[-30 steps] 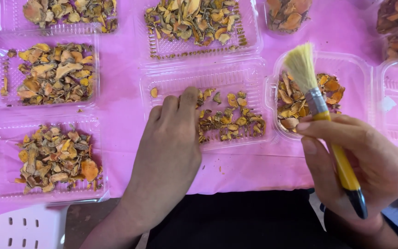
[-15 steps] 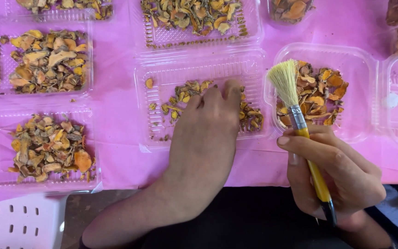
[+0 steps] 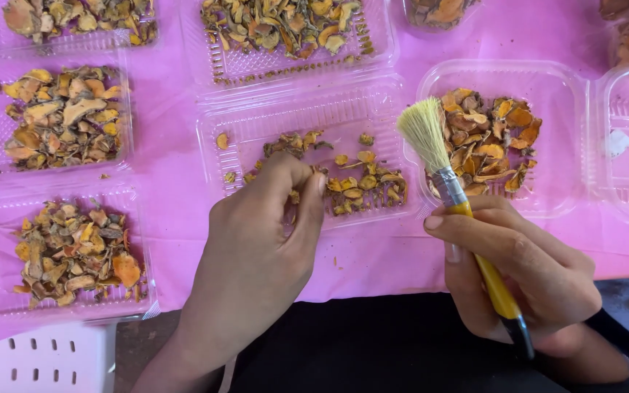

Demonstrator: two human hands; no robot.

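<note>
Right hand (image 3: 525,273) grips brush (image 3: 467,218); bristles up-left.

You get bright, even daylight with soft shadows, faint glare on the clear trays (image 3: 307,116), and slight blur throughout

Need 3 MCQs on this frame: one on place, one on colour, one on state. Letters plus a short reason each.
1. Where are the left hand's fingertips?
A. Over the middle clear tray
B. On the white crate
C. Inside the round tub

2. What colour is the brush handle?
A. Red
B. Yellow with a black end
C. Green

3. How is the brush held?
A. Lying on the cloth
B. Gripped in the right hand, bristles up
C. Standing in a tray

A: fingers pinch above that tray's dried slices.
B: handle shows yellow, black tip.
B: fingers wrap the handle.
</note>
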